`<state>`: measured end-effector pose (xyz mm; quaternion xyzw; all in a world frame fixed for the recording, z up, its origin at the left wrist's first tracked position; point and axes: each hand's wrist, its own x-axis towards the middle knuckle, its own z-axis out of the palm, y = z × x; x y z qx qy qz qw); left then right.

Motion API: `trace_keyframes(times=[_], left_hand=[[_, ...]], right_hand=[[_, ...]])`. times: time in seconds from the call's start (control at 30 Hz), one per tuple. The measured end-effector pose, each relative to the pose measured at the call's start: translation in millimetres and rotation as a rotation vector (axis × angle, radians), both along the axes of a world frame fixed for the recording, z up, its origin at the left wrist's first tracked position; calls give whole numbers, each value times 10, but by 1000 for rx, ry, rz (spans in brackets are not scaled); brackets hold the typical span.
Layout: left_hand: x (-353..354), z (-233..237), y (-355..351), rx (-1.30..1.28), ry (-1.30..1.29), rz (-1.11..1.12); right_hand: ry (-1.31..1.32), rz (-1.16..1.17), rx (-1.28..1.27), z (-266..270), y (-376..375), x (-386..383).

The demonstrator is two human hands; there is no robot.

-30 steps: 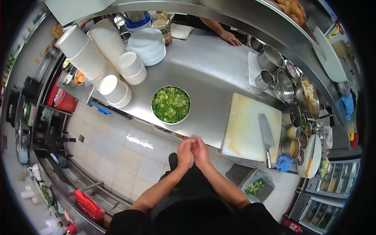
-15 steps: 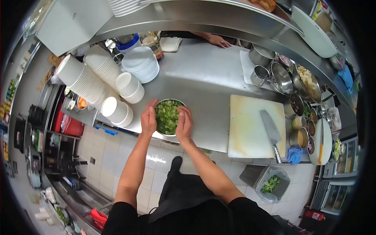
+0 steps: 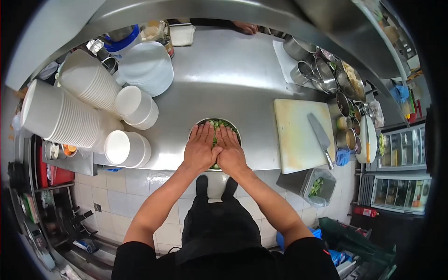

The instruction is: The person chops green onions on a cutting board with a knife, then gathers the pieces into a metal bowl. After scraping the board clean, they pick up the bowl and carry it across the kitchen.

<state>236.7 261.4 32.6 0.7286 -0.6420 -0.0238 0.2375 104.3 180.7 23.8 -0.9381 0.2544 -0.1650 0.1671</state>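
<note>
A round container [image 3: 240,135] filled with chopped greens [image 3: 218,123] stands near the front edge of the steel counter [image 3: 205,74]. Flat on top of the greens lies my left hand [image 3: 200,148], fingers stretched out and pointing away from me. Beside it my right hand [image 3: 229,150] also lies flat on the greens, the thumbs meeting in the middle. Together they cover most of the container, so only strips of green and parts of the rim show. Neither hand grips anything.
Stacks of white tubs [image 3: 70,116] and lids [image 3: 147,67] line the left. A cutting board [image 3: 298,135] with a knife [image 3: 319,135] lies to the right, near metal pots [image 3: 298,46]. Below the board stands a lined bin [image 3: 322,186]. Another person's hand [image 3: 246,28] rests at the far edge.
Both my hands have moved from the container's sides onto the top of the greens and now lie flat. The view has shifted. The other person's hand has drawn back toward the far edge.
</note>
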Motion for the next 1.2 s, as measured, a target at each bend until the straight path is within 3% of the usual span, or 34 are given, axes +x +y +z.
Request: trace_keyframes(times=[0.13,0.4,0.47,0.5,0.53,0.6,0.73,0.8,0.83,0.93,1.0,1.03,1.1,1.2], left_hand=[[-46,-140,-76,124,-104,47],[-26,-82,-51,-148,79,73],[14,-79,-83,-264,425,85],[16,14,-103,-354,414,86],[18,105,-131,-353,408,69],[17,233,-183,-276,664,177],[52,299,-245,-346,717,212],[70,219,-206,-310,437,79],[76,182,-156,-308,430,73],[186,263,-176,-272,601,103],[235,324,-191,-222,1451,135],[238,354,-195,-223,1447,131],[271,438,-247,-196,1792,168],[259,477,-223,-234,1959,234]], right_hand=[[206,29,29,-65,-39,41],[198,100,154,31,-235,54],[-34,81,289,189,-236,-5],[-230,46,260,264,-218,19],[-241,32,257,347,-223,14],[-292,2,520,508,-237,-15],[-488,-14,384,432,-263,22],[-468,81,214,399,-201,-18],[-476,76,213,412,-146,-70],[-531,23,283,581,-150,-107],[-512,-30,404,642,-145,-80],[-517,-30,401,626,-121,-69],[-554,16,132,608,-42,0],[-768,40,266,979,275,72]])
